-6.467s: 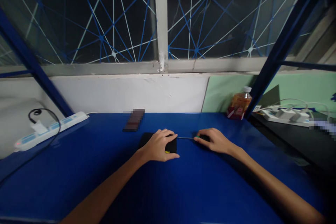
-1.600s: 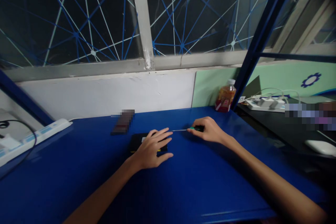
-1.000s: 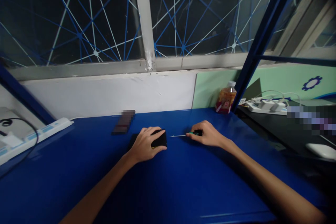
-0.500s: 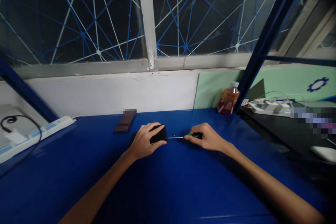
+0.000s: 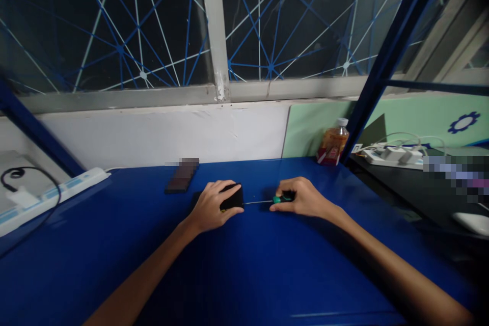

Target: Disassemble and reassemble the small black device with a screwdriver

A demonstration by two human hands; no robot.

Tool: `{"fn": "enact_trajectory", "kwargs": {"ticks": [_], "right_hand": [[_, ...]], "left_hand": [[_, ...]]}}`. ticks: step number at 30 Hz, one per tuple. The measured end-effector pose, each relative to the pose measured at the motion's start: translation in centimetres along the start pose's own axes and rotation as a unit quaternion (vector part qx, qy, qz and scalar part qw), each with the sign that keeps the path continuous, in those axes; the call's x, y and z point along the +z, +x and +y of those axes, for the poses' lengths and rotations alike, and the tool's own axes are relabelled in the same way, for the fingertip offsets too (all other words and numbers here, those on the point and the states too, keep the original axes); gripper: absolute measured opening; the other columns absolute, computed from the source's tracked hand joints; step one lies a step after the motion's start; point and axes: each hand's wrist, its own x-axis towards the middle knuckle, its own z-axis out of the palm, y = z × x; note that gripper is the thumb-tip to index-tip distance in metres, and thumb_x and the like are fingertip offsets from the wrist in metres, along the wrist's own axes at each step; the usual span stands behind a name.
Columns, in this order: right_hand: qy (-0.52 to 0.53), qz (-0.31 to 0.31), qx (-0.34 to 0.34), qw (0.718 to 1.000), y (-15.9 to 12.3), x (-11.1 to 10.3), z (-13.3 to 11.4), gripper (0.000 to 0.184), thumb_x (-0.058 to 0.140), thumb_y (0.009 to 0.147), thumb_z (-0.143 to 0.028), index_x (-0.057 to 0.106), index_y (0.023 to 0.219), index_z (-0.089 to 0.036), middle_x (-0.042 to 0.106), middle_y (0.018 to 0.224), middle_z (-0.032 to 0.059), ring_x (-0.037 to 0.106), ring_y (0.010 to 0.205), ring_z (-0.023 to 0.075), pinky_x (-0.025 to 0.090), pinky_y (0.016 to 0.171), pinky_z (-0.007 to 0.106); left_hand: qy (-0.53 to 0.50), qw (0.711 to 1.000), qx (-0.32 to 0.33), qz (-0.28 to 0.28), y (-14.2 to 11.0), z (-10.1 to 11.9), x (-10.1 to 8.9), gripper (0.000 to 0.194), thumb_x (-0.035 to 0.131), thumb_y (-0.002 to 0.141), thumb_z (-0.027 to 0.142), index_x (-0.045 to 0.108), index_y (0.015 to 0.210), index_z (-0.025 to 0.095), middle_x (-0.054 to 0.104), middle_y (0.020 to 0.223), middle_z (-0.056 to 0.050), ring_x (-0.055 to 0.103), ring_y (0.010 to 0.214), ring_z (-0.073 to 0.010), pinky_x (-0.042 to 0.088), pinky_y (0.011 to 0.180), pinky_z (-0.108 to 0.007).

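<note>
My left hand (image 5: pixel 213 206) is closed over a black box-shaped object (image 5: pixel 234 197), its thumb along the near edge and its fingers across the top. A bit of yellow shows under the thumb; the rest is covered by the hand. My right hand (image 5: pixel 303 196) pinches a screwdriver (image 5: pixel 276 199) by its green and black handle. The thin metal shaft points left, and its tip is at the right end face of the black object. Whether the tip sits in a screw is too small to tell.
On the blue table (image 5: pixel 244 265), a dark phone-like slab (image 5: pixel 182 177) lies behind my left hand. A drink bottle (image 5: pixel 333 142) stands at the back right. Power strips lie at the left (image 5: pixel 57 196) and on the black desk at right (image 5: pixel 401 157), near a white mouse (image 5: pixel 471 223).
My right thumb and fingers have opened slightly around the handle, showing more of its green front. The black object has shifted a few pixels to the right and down.
</note>
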Motion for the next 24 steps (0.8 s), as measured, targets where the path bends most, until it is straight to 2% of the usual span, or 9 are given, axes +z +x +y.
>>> {"fn": "enact_trajectory", "kwargs": {"ticks": [6, 12, 18, 24], "right_hand": [[0.012, -0.089, 0.036, 0.995, -0.1, 0.6, 0.0, 0.036, 0.065, 0.076, -0.054, 0.057, 0.078, -0.019, 0.053, 0.059, -0.0038, 0.044, 0.052, 0.0102, 0.026, 0.051, 0.024], [0.053, -0.122, 0.026, 0.991, 0.0, 1.3, 0.4, 0.042, 0.043, 0.093, -0.048, 0.060, 0.070, -0.017, 0.052, 0.057, -0.0021, 0.042, 0.051, 0.0096, 0.027, 0.052, 0.025], [0.085, -0.115, 0.046, 0.989, 0.0, 1.4, 1.2, 0.040, 0.056, 0.083, -0.054, 0.066, 0.075, -0.016, 0.054, 0.058, -0.0023, 0.038, 0.050, 0.0093, 0.024, 0.049, 0.024], [0.034, -0.092, 0.045, 0.994, 0.0, 1.5, 0.8, 0.038, 0.069, 0.072, -0.055, 0.056, 0.076, -0.019, 0.051, 0.060, -0.0050, 0.041, 0.053, 0.0099, 0.025, 0.052, 0.023]], "left_hand": [[0.033, 0.999, 0.020, -0.022, -0.2, 0.1, 0.6, 0.052, 0.053, 0.087, 0.054, 0.054, 0.128, 0.022, 0.058, 0.125, -0.013, 0.054, 0.110, -0.0299, 0.040, 0.091, -0.049], [0.072, 0.995, 0.035, -0.054, -0.3, -0.1, 1.0, 0.051, 0.050, 0.089, 0.052, 0.053, 0.128, 0.019, 0.057, 0.127, -0.014, 0.053, 0.112, -0.0313, 0.040, 0.091, -0.050], [0.078, 0.995, 0.044, -0.050, -0.2, -0.4, 1.2, 0.050, 0.048, 0.090, 0.052, 0.054, 0.127, 0.020, 0.057, 0.126, -0.015, 0.053, 0.111, -0.0313, 0.040, 0.090, -0.050], [0.066, 0.996, 0.038, -0.047, -0.3, -0.4, 1.1, 0.050, 0.049, 0.090, 0.053, 0.053, 0.128, 0.022, 0.058, 0.126, -0.013, 0.054, 0.111, -0.0314, 0.040, 0.091, -0.051]]}}
